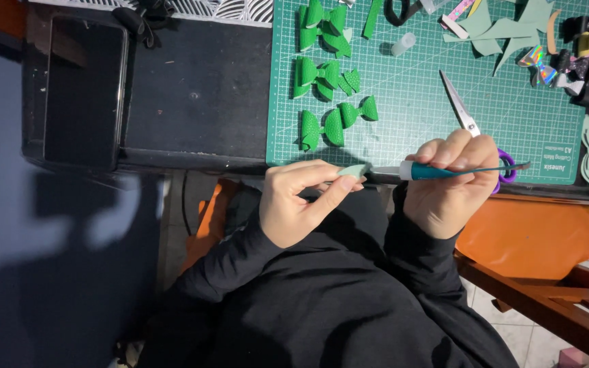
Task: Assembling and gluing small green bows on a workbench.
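A dark worktop [199,102] ran across the top of the view, its black surface scuffed and dull. A green gridded cutting mat [410,116] covered its right part, reaching the near edge. At the worktop's left end lay a shallow black tray [76,88]. Below the near edge, an orange seat [533,238] showed beside brown wooden rails [547,307], over what looked like pale floor tiles [512,327]. Light fell hard from one side, throwing deep shadows over the bluish floor [49,259] at the left.
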